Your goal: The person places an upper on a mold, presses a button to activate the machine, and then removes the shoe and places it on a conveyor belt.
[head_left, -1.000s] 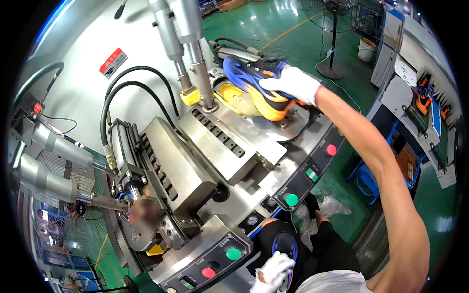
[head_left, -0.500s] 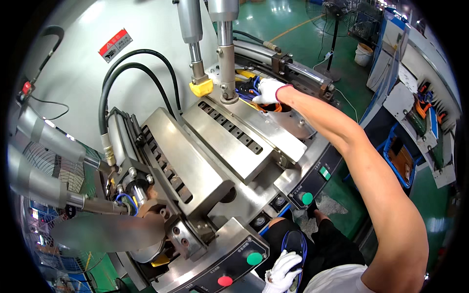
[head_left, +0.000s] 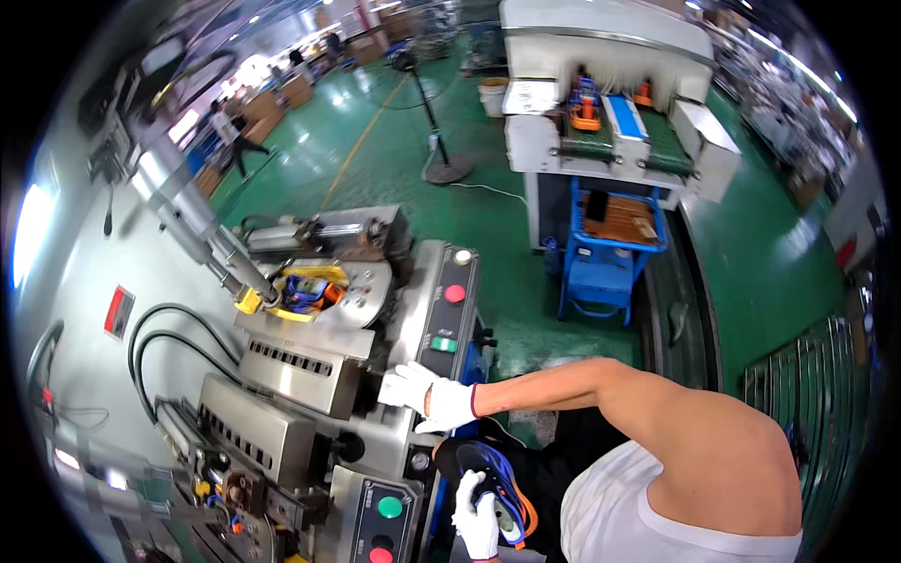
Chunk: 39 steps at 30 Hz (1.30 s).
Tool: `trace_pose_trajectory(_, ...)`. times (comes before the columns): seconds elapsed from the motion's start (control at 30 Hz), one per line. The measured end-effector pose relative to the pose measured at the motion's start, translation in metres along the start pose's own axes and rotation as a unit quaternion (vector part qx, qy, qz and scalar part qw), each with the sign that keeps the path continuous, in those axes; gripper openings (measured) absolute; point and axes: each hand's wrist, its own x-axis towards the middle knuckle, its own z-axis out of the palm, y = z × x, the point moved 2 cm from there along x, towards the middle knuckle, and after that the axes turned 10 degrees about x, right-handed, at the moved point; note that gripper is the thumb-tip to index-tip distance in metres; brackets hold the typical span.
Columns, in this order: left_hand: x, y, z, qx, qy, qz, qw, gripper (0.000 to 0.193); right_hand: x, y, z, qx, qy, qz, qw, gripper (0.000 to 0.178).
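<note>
The held shoe (head_left: pixel 510 497) I have just right of the machine (head_left: pixel 314 389) shows a dark upper, blue-violet edging and orange sole trim. My left hand (head_left: pixel 477 518) grips it, fingers wrapped over its side and hiding part of it. A second shoe (head_left: pixel 308 293), blue and orange, sits in the machine's yellow-rimmed holder (head_left: pixel 333 272), too small for me to make out fully. My right hand (head_left: pixel 432 399) stretches its fingers out flat, covering part of the machine's control panel (head_left: pixel 441 314); I cannot tell what lies beneath. Compared with half a second ago, that hand is back from the second shoe, and my view is turned farther right.
</note>
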Motion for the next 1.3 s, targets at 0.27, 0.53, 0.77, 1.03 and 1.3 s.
trace_pose_trajectory(0.27,0.042,0.079,0.083,0.108,0.034,0.125,0.986,0.030,-0.239,-0.090,-0.125,0.217,0.014,0.253,0.943,0.119)
trace_pose_trajectory(0.53,0.074,0.271,0.276,0.095,-0.158,0.554,0.812,0.048,-0.280,-0.090,-0.263,0.085,0.481,0.173,0.855,0.092)
trace_pose_trajectory(0.77,0.070,0.279,0.317,0.153,-0.300,0.554,0.761,0.053,-0.352,0.075,-0.424,0.045,0.696,0.121,0.707,0.049)
trace_pose_trajectory(1.03,0.073,0.082,0.222,0.271,-0.226,0.230,0.907,0.045,-0.343,0.330,-0.599,-0.275,0.295,0.648,0.647,0.072)
trace_pose_trajectory(1.3,-0.024,0.021,0.060,0.351,0.111,-0.091,0.925,0.024,-0.463,0.348,-0.554,-0.256,0.509,0.459,0.682,0.071)
